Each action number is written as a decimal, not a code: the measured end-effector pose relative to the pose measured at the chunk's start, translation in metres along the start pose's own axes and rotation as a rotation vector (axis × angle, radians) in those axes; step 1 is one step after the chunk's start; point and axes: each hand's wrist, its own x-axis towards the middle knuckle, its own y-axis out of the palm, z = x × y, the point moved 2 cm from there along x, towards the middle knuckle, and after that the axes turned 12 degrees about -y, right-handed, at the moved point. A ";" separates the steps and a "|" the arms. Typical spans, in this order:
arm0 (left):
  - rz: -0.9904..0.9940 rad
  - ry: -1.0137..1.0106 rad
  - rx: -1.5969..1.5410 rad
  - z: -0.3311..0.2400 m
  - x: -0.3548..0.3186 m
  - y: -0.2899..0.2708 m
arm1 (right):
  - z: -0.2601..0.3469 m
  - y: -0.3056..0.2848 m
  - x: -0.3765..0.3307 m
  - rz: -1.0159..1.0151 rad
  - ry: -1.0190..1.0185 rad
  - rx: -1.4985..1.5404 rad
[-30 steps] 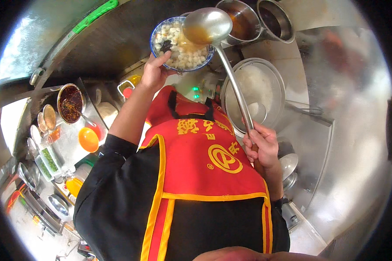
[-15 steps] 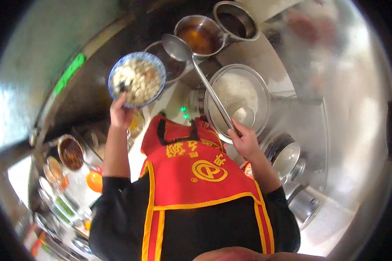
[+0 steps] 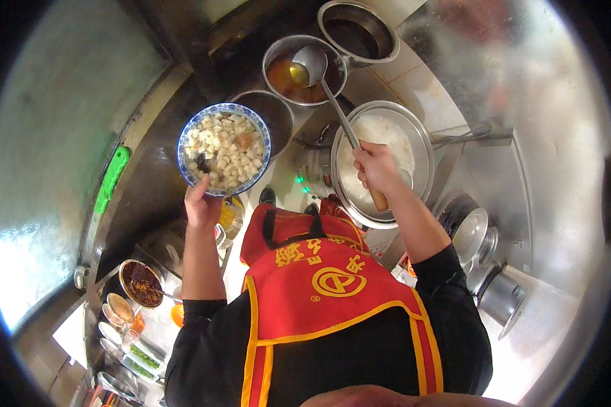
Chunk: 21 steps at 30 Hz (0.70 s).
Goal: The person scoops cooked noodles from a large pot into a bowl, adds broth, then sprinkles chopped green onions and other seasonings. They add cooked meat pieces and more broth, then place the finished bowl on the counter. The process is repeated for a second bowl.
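Observation:
A blue-and-white bowl [image 3: 227, 146] full of pale chopped chunks, with a dark clump and a brownish lump among them, is in my left hand [image 3: 202, 205], its thumb over the near rim. My right hand [image 3: 377, 166] is closed round a long metal ladle [image 3: 341, 112] with a wooden handle end. The ladle's head lies over the pot of reddish-brown broth [image 3: 286, 83], yellowish liquid showing at its edge. Below my right forearm is a large pot [image 3: 422, 132] of cloudy white liquid, with another round utensil partly hidden in it.
A dark-filled pot [image 3: 360, 34] stands at the far side, and another dark pot [image 3: 271, 115] sits right of the bowl. Lower left hold a chili sauce container [image 3: 141, 283] and green chopped herbs [image 3: 142, 356]. Stacked metal pans [image 3: 472, 234] are at right.
The ladle head has moved right, from the broth pot's left side to over the broth. My right hand has shifted up along the handle. The bowl appears lower and further right.

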 end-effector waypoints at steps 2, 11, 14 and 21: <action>0.038 0.019 0.007 0.003 0.007 0.007 | 0.005 -0.005 -0.002 0.016 0.076 0.246; 0.034 -0.010 0.065 0.001 0.018 0.004 | 0.017 -0.013 -0.041 -0.018 0.074 0.461; 0.055 -0.008 0.103 -0.001 0.017 0.014 | 0.025 -0.014 -0.073 0.015 0.010 0.457; 0.088 -0.049 0.127 0.004 0.053 0.082 | 0.039 -0.018 -0.142 0.128 -0.098 0.462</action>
